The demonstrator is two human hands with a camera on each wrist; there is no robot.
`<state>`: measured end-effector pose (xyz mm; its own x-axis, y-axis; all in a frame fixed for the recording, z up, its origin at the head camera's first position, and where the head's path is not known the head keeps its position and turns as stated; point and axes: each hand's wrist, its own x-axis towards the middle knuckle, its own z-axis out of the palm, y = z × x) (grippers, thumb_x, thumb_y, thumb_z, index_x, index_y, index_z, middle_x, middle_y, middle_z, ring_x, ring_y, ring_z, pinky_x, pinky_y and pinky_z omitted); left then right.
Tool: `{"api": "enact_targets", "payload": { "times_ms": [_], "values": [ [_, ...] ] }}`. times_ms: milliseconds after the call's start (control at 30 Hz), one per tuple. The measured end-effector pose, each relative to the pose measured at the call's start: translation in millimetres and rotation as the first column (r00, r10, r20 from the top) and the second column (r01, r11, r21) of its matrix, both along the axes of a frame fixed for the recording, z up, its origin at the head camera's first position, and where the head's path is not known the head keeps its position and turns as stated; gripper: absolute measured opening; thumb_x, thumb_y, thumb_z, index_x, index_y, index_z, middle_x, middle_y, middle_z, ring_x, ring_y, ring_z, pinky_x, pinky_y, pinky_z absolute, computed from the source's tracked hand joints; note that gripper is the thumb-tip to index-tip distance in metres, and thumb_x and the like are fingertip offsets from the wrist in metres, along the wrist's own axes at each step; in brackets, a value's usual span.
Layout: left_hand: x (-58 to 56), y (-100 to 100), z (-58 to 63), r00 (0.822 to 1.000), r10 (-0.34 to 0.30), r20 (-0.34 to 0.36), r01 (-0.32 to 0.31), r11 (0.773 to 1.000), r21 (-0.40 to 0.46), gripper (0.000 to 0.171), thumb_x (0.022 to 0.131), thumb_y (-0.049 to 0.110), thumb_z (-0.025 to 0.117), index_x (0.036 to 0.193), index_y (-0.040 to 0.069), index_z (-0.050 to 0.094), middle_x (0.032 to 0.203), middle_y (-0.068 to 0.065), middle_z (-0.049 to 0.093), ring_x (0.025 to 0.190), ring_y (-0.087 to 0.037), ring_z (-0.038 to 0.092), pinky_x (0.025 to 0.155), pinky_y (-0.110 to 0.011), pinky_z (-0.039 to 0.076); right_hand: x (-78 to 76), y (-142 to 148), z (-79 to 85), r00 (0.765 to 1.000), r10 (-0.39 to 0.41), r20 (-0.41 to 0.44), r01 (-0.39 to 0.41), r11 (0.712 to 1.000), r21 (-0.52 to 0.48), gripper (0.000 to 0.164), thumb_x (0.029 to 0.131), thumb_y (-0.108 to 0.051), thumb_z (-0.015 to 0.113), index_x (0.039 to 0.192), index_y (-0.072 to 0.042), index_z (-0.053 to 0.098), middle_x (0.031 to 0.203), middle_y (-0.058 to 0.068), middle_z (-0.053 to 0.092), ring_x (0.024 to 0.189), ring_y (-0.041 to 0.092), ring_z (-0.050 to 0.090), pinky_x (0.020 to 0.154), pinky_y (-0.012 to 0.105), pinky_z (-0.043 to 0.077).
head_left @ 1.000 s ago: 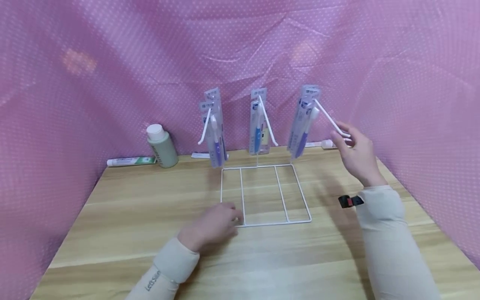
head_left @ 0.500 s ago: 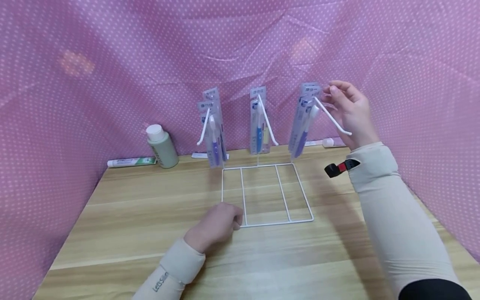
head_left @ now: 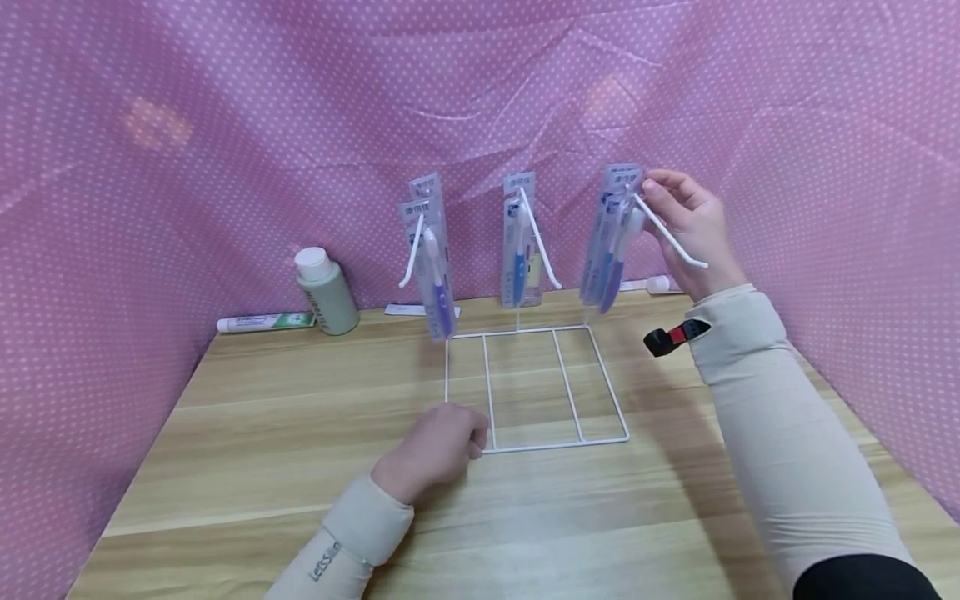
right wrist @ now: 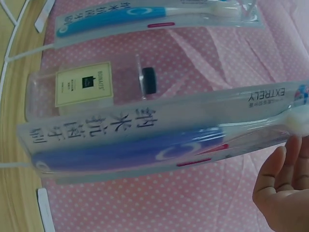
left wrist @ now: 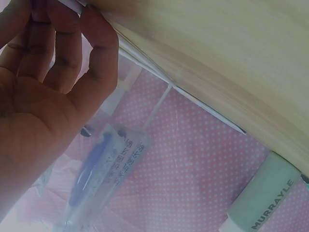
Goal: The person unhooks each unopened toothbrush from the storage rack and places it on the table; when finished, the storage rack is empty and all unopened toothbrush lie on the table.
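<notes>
A white wire display rack (head_left: 555, 447) stands on the wooden table, with packaged toothbrushes on its three hooks. My left hand (head_left: 435, 446) grips the rack's front left corner, fingers curled at the wire. At the right hook, my right hand (head_left: 693, 229) pinches the upper edge of a packaged purple toothbrush (head_left: 613, 279); the fingertips are partly out of frame in the right wrist view. That toothbrush (right wrist: 130, 150) hangs in front of others. A packaged blue toothbrush (head_left: 519, 262) hangs on the middle hook, and purple ones (head_left: 438, 287) on the left.
A green bottle with a white cap (head_left: 330, 296) and a toothpaste tube (head_left: 266, 322) are at the back left. Behind the rack stands a clear bottle with a yellow label (right wrist: 84, 87). Another white-capped tube (head_left: 660, 285) lies at the back right. Pink dotted cloth (head_left: 300, 167) surrounds the table.
My right hand has risen from the right hook's tip to the top of the toothbrush packages, then moved left onto them. The front package now tilts slightly. My left hand has settled at the rack corner.
</notes>
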<state>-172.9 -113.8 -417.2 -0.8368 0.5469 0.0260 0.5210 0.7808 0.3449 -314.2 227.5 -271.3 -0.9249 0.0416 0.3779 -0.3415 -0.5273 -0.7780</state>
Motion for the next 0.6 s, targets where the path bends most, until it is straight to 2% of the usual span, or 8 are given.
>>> {"api": "enact_targets", "payload": {
  "times_ms": [133, 367, 600],
  "values": [
    [0.0, 1, 0.3, 1.000, 0.003, 0.000, -0.003, 1.000, -0.012, 0.028, 0.081, -0.004, 0.074, 0.070, 0.017, 0.059, 0.068, 0.008, 0.054, 0.067, -0.013, 0.051, 0.062, -0.029, 0.045, 1.1, 0, -4.2, 1.000, 0.001, -0.003, -0.001, 0.999, 0.049, 0.018, 0.091, -0.005, 0.080, 0.107, -0.001, 0.072, 0.099, 0.006, 0.072, 0.089, 0.015, 0.068, 0.074, 0.024, 0.057],
    [-0.2, 1, 0.0, 1.000, -0.003, 0.010, 0.003, 1.000, 0.006, 0.027, 0.079, -0.007, 0.069, 0.070, 0.016, 0.060, 0.067, 0.008, 0.051, 0.065, -0.012, 0.049, 0.061, -0.027, 0.043, 6.7, 2, -9.8, 0.999, 0.037, -0.024, -0.037, 0.999, 0.027, 0.013, 0.093, -0.002, 0.078, 0.102, 0.000, 0.070, 0.098, 0.008, 0.073, 0.084, 0.018, 0.071, 0.076, 0.028, 0.060],
    [0.5, 0, -0.3, 1.000, -0.018, -0.012, 0.018, 1.000, 0.013, 0.027, 0.079, -0.009, 0.068, 0.069, 0.015, 0.060, 0.066, 0.009, 0.050, 0.064, -0.011, 0.047, 0.059, -0.026, 0.041, 24.0, 4, -13.7, 0.999, 0.039, -0.032, -0.037, 0.997, 0.071, 0.010, 0.096, -0.005, 0.074, 0.104, -0.001, 0.069, 0.100, 0.008, 0.073, 0.086, 0.017, 0.069, 0.076, 0.027, 0.059]
  ]
}}
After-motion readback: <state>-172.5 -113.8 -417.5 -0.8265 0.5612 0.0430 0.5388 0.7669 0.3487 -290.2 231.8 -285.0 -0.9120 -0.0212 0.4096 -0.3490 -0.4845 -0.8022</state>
